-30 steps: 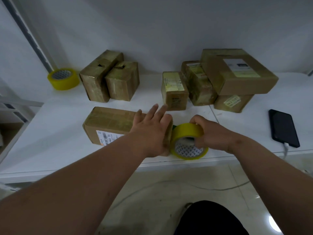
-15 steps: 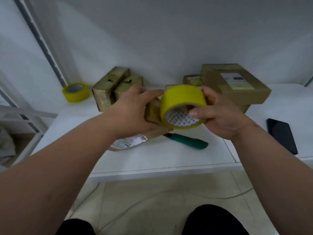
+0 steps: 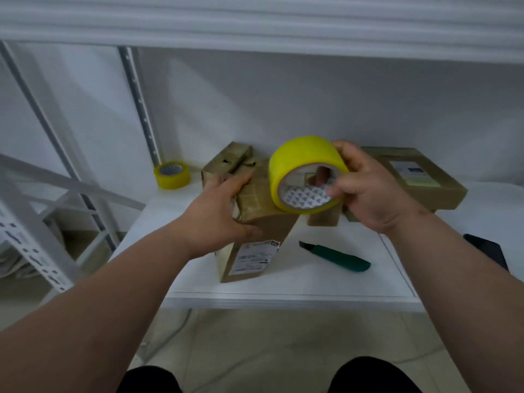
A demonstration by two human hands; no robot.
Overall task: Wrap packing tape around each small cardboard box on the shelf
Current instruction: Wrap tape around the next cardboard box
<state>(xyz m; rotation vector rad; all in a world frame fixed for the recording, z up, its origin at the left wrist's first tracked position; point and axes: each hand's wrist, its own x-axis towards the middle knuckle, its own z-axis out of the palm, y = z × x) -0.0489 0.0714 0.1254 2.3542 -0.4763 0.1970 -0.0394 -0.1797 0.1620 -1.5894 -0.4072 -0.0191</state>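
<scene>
The long cardboard box (image 3: 255,222) stands tilted on the shelf (image 3: 297,282), its long axis running from 6 o'clock, where the labelled end rests near the front edge, up toward 12 o'clock. The left hand (image 3: 218,214) grips its upper part, fingers curled over the top and thumb on the near face. The right hand (image 3: 365,191) holds the yellow tape roll (image 3: 306,171) against the box's upper right side, fingers through the core, the open core facing the camera. Half a second ago the box was lifted and lay flatter, label down at 7 o'clock; now it is more upright with its lower end on the shelf. A green utility knife (image 3: 334,255) lies at 4 o'clock of the box, a second tape roll (image 3: 171,175) at 10 o'clock, and other boxes (image 3: 411,177) sit behind.
</scene>
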